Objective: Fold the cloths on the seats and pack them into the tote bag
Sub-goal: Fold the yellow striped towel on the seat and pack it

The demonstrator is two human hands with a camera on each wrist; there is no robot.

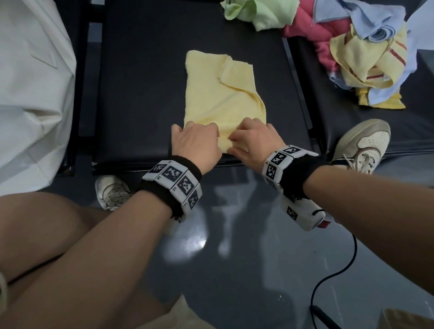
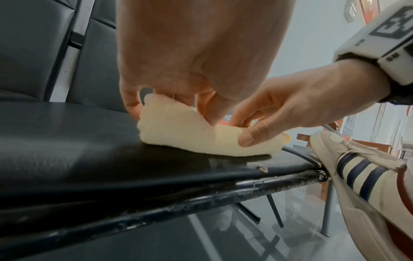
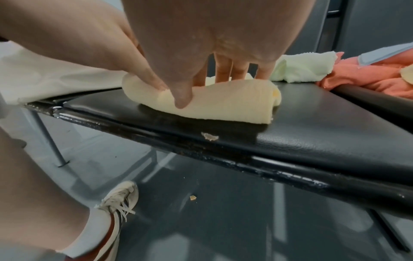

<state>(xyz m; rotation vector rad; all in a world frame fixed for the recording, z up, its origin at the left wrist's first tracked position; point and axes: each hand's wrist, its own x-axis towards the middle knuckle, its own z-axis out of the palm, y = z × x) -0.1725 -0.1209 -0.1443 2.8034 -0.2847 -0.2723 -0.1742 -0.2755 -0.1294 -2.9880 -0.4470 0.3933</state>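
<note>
Both hands worked the near edge of the yellow cloth (image 1: 218,93), which lay half-folded on the middle seat (image 1: 140,73). The left hand (image 1: 197,142) and the right hand (image 1: 252,140) each pinched that edge between thumb and curled fingers, lifting it into a soft roll. The step in hand seemed to be another fold — the next move probably called for carrying the edge away over the cloth and pressing it flat. The tote bag (image 1: 10,93) waited on the seat to the left; the heap of unfolded cloths (image 1: 345,41) sat to the right.
</note>
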